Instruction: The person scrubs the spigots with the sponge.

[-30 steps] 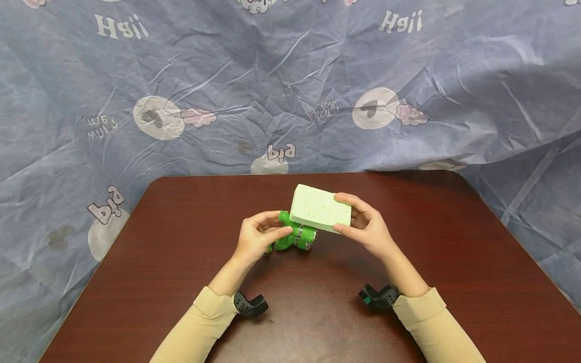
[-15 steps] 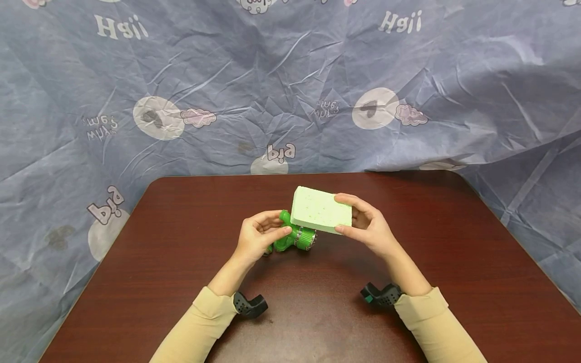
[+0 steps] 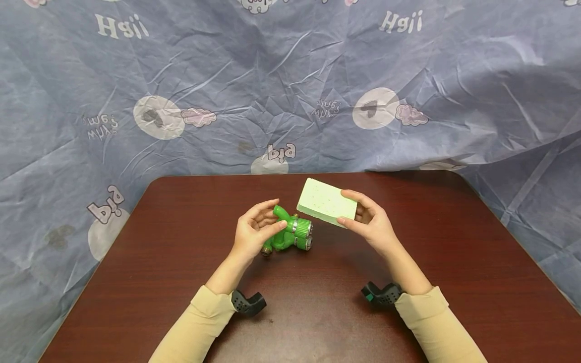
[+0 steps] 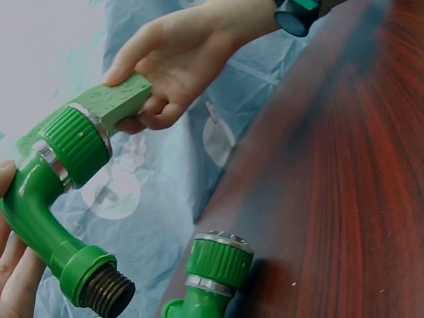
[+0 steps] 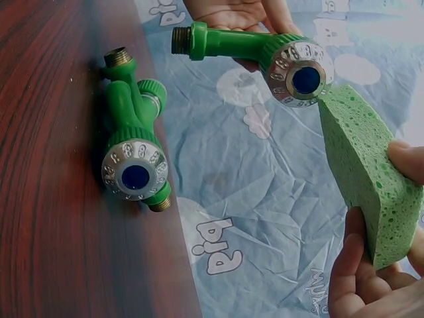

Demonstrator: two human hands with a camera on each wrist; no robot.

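Observation:
My left hand (image 3: pixel 254 231) pinches a green tap (image 3: pixel 300 228) above the table, its fingers partly hidden behind it. In the left wrist view this tap (image 4: pixel 36 199) shows a ribbed collar and a threaded brass end. The right wrist view shows its silver knob with a blue centre. My right hand (image 3: pixel 371 222) grips a pale green sponge (image 3: pixel 326 202) by its right end, thumb on the near edge. The sponge (image 5: pixel 368 172) hangs tilted close to the held tap's knob; whether they touch I cannot tell. A second green tap (image 5: pixel 136 132) lies on the table beneath.
The dark red-brown table (image 3: pixel 431 242) reaches to a rounded far edge. A wrinkled blue-grey printed cloth (image 3: pixel 281 91) hangs behind it. A black wrist device (image 3: pixel 248 303) sits at the left cuff, another device (image 3: pixel 381 294) at the right.
The sponge has shifted up and to the right, off the held tap it overlapped. My left hand has moved slightly left and up with its tap, showing more of the tap below.

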